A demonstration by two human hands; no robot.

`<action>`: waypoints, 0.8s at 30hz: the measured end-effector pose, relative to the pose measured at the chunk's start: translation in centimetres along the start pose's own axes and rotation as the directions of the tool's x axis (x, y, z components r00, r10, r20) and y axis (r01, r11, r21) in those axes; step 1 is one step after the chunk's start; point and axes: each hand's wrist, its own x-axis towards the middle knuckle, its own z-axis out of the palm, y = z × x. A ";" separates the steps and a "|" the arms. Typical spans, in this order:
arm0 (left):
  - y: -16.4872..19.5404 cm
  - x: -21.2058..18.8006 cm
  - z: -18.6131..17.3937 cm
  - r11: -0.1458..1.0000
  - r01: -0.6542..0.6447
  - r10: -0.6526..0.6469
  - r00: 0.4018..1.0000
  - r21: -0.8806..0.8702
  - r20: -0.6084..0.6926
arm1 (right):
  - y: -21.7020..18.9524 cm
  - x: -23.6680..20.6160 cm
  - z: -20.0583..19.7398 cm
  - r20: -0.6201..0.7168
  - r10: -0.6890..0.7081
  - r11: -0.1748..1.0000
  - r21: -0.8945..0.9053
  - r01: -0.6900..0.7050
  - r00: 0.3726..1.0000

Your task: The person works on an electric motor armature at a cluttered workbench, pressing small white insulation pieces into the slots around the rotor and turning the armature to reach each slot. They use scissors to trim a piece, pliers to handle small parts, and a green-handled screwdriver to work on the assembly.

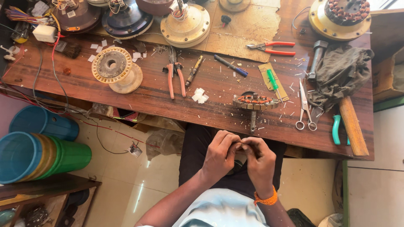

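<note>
My left hand (221,154) and my right hand (259,159) meet over my lap, just below the front edge of the wooden workbench (176,105). Their fingertips pinch something small and pale between them; what it is I cannot tell. An orange band circles my right wrist. On the bench right above my hands stands a wound motor stator (255,102) with copper coils, upright on its shaft. Small white paper pieces (199,96) lie left of it.
Scissors (305,110), a green screwdriver (272,80), red-handled pliers (271,47), orange-handled pliers (175,76), a blue pen (230,65), a hammer (316,56) and a grey rag (341,71) lie on the bench. Fan motor housings (185,24) line the back. Stacked plastic buckets (38,155) lie left.
</note>
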 end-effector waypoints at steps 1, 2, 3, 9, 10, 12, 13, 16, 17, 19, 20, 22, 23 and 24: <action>0.0 0.3 -0.2 0.999 0.040 -0.039 0.999 -0.030 0.022 | 0.0 0.0 0.1 -0.021 -0.050 0.999 -0.017 0.050 0.999; -0.2 0.6 -0.6 0.995 0.080 -0.077 0.996 -0.057 0.044 | 0.0 0.0 0.1 -0.039 -0.100 0.995 -0.032 0.099 0.994; -0.3 0.8 -0.9 0.989 0.124 -0.119 0.991 -0.083 0.066 | 0.0 0.1 0.0 -0.018 -0.106 0.994 -0.027 0.105 0.994; -1.3 1.5 -1.8 0.983 0.176 -0.156 0.950 -0.050 0.272 | 0.2 0.6 -1.4 0.087 0.000 1.000 -0.018 0.002 0.996; -1.3 1.6 -1.7 0.989 0.146 -0.135 0.954 -0.023 0.269 | 0.2 0.5 -1.5 0.094 0.006 1.000 -0.010 -0.005 0.996; -0.9 1.7 -1.7 0.996 0.086 -0.092 0.960 0.034 0.265 | 0.3 0.4 -1.6 0.107 0.040 0.997 0.063 -0.047 0.993; -0.7 1.9 -1.8 0.991 0.126 -0.107 0.948 -0.045 0.301 | 0.4 0.3 -1.8 0.113 0.069 0.988 0.127 -0.083 0.991; 0.0 2.4 -2.0 0.934 0.219 -0.091 0.909 -0.282 0.407 | 0.5 0.4 -3.0 0.236 0.212 0.812 0.498 -0.305 0.948; 0.2 2.4 -2.0 0.902 0.235 -0.060 0.899 -0.362 0.434 | 0.6 0.3 -3.6 0.303 0.258 0.675 0.623 -0.396 0.917; 0.7 1.9 -2.1 0.851 0.277 -0.045 0.885 -0.447 0.463 | 0.8 0.0 -4.6 0.400 0.294 0.573 0.653 -0.495 0.868; 0.8 1.6 -2.0 0.841 0.289 -0.051 0.885 -0.458 0.463 | 1.0 -0.3 -4.9 0.446 0.309 0.516 0.663 -0.542 0.840; 1.0 0.9 -1.7 0.829 0.337 -0.106 0.878 -0.446 0.466 | 1.2 -0.9 -5.1 0.509 0.290 0.439 0.682 -0.585 0.811; 1.1 0.6 -1.6 0.827 0.372 -0.154 0.871 -0.422 0.467 | 1.2 -1.1 -5.1 0.537 0.271 0.405 0.689 -0.601 0.798; 1.2 0.3 -1.5 0.823 0.403 -0.195 0.862 -0.400 0.467 | 1.2 -1.3 -5.0 0.523 0.305 0.408 0.683 -0.606 0.795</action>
